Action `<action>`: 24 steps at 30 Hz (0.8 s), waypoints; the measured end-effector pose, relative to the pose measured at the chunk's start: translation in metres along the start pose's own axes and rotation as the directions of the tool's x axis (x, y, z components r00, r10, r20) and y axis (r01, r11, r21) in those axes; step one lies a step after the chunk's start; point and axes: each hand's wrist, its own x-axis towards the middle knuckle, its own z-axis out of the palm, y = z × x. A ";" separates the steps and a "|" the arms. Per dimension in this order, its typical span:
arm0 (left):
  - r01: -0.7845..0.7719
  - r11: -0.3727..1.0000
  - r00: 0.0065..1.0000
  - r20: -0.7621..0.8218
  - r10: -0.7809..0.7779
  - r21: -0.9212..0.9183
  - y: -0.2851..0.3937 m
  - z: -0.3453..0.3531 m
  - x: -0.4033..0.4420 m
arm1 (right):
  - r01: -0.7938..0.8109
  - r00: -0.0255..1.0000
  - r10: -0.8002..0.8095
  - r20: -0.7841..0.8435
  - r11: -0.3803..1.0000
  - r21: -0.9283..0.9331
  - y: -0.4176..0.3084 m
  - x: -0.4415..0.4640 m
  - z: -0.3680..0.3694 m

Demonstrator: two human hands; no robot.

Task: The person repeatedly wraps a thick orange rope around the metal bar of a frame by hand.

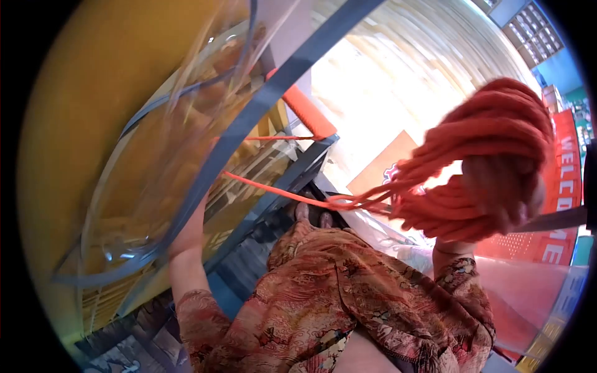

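My right hand (505,194) clutched looped orange-red yarn (488,127), probably feeding it, which next called for slack; the hidden left hand I couldn't read.

Your right hand (507,193) sits in the yarn bundle (488,124), before the banner (568,180); from it, a strand (267,188) runs left across the frame bar (306,165).

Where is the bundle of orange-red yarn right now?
In the head view, the bundle of orange-red yarn is on the right side, held in the right hand, just left of the red WELCOME sign.
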 end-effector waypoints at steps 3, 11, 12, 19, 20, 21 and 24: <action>-0.077 0.847 0.971 -0.232 -0.056 -0.526 -0.001 -0.024 -0.005 | -0.195 0.979 0.161 0.121 0.908 0.371 0.026 0.030 0.025; -0.229 0.542 0.849 -0.439 -0.295 -0.809 0.049 -0.101 -0.064 | -0.558 0.739 0.672 -0.049 0.652 0.513 0.143 0.038 0.066; -0.220 0.545 0.842 -0.440 -0.313 -0.809 0.057 -0.104 -0.079 | -0.560 0.728 0.681 -0.079 0.658 0.504 0.164 0.034 0.070; -0.285 0.474 0.879 -0.424 -0.217 -0.833 0.125 -0.070 -0.092 | -0.630 0.529 0.845 0.070 0.336 0.700 0.272 -0.022 0.042; -0.235 0.612 0.890 -0.420 -0.176 -0.755 0.130 -0.063 -0.085 | -0.628 0.533 0.844 0.069 0.339 0.700 0.277 -0.029 0.037; -0.082 0.745 0.897 -0.376 -0.234 -0.661 0.136 -0.064 -0.082 | -0.596 0.520 0.852 0.053 0.318 0.738 0.280 -0.031 0.034; -0.069 0.742 0.880 -0.391 -0.270 -0.667 0.129 -0.053 -0.054 | -0.580 0.542 0.830 0.132 0.256 0.773 0.292 -0.037 0.013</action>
